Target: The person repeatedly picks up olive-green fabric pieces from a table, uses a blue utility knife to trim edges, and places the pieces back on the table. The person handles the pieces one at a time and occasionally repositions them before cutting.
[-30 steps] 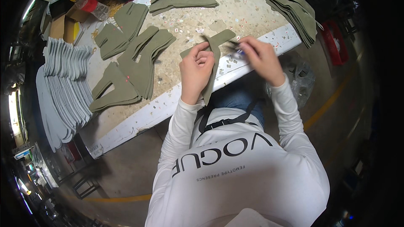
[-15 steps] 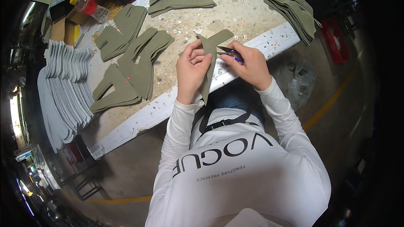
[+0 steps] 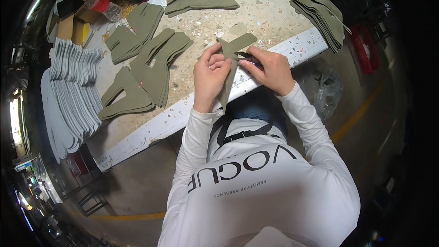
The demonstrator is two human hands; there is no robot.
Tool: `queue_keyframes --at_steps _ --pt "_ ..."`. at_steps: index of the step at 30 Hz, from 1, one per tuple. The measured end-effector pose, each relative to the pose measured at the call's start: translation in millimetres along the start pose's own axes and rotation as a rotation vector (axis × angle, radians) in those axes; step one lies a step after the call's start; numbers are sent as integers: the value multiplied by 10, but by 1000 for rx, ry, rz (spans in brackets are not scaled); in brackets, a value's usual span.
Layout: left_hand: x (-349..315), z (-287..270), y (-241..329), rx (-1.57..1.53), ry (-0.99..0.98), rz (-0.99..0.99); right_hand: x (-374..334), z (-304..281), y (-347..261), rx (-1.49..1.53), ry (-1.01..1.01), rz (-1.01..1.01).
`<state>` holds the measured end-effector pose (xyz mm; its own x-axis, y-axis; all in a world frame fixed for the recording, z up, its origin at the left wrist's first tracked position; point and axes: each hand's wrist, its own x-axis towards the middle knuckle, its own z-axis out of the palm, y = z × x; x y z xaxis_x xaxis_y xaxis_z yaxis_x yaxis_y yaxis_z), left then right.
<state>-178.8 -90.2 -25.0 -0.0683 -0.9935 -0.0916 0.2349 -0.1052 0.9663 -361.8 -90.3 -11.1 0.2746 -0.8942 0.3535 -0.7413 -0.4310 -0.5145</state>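
Observation:
My left hand [image 3: 211, 75] is closed on an olive-green cut piece [image 3: 225, 84] of suede-like material, which hangs down past the table's front edge. Another olive strip [image 3: 242, 42] lies behind it, pointing away to the right. In my right hand [image 3: 273, 72] is a pair of thread snips [image 3: 249, 58] with dark blades and a blue part. The blade tips reach the right edge of the held piece, just beside my left fingertips. My right fingers hide most of the handle.
Stacks of olive pieces [image 3: 125, 92] lie on the left of the speckled table [image 3: 192, 82], with more at the back and far right. Pale grey stacked pieces [image 3: 73, 105] stand far left, near a bottle [image 3: 98, 4]. A red crate [image 3: 366, 50] sits beyond the right edge.
The snips' blades, spread apart earlier, are now nearly together at the piece's edge. Both hands keep nearly the same place, and the view has shifted slightly.

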Motion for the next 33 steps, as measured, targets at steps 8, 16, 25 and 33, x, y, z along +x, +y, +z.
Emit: queue_keyframes --at_steps 8,16,25,33 --pt "-2 -6 -11 17 -7 3 3 14 -7 -8 14 -23" --pt "-6 -13 -28 48 -21 -1 30 17 70 -76 37 -191" --pt "-12 2 -27 35 -13 -11 50 32 96 -56 36 -206" --pt "-12 2 -28 46 -10 7 31 -5 90 -35 19 -166"
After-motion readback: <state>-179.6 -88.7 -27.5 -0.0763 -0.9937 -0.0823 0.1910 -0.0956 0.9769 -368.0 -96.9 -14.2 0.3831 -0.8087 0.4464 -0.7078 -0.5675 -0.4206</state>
